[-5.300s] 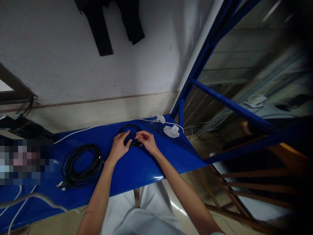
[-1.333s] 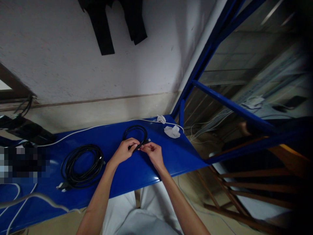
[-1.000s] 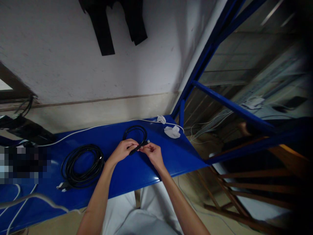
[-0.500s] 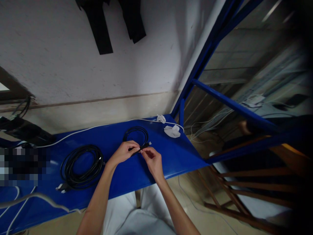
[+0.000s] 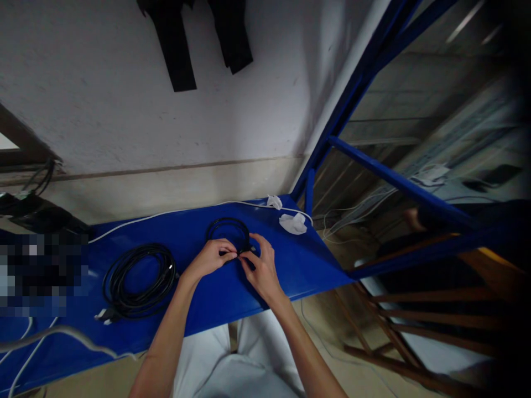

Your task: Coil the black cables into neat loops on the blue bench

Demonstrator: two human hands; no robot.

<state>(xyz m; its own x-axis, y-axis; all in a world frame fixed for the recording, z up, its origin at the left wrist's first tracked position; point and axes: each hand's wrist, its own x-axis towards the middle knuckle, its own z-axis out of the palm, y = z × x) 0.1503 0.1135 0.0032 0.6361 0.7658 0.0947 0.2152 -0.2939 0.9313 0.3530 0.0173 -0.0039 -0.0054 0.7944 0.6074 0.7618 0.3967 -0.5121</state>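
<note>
A small coil of thin black cable (image 5: 229,228) lies on the blue table (image 5: 215,293) near its far edge. My left hand (image 5: 209,258) pinches the near side of that coil with curled fingers. My right hand (image 5: 260,266) meets it from the right, fingers closed around the cable's end at the coil's near right side. The two hands touch at the fingertips. The plug itself is hidden by my fingers.
A larger coil of thick black cable (image 5: 139,279) with a plug lies left of my hands. A white cord (image 5: 157,215) runs along the table's back edge. Crumpled white tissue (image 5: 292,222) sits at the far right corner. A blue metal frame (image 5: 398,185) rises on the right.
My right hand has moved up over the cable's end and closed around it, hiding the plug that stuck out before. My left hand has kept its pinch on the coil.
</note>
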